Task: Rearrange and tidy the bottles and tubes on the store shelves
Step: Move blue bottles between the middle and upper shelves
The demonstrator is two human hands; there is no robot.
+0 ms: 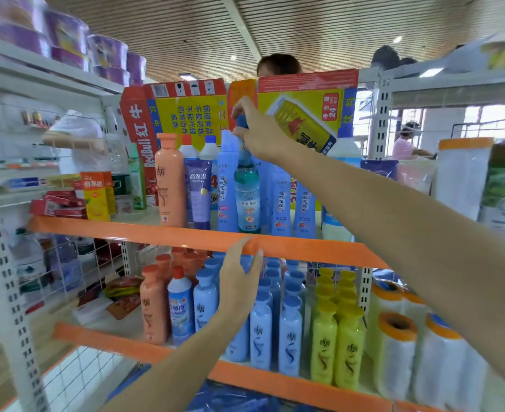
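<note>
A: Big picture first: a white shelving unit with orange-edged shelves, the upper shelf [162,233] at chest height and the lower shelf [275,379] beneath it, both packed.

B: And behind the upper row, flattened Red Bull cartons [304,114] standing as a backdrop.

A: On the lower shelf, blue bottles [290,343] in ranks, yellow bottles [349,352] just to their right, orange ones to the left.

B: Up top, a tall orange bottle [169,179], a purple tube [200,194] beside it, then the light blue bottles [281,200].

A: Now the right hand [260,135], fingers clamped round the blue cap of the teal bottle [247,197], which stands upright at the front edge among those blue ones.

B: And the left hand [239,281]?

A: Resting on the upper shelf's orange lip, fingers curled over the edge, gripping the shelf and no product.
</note>
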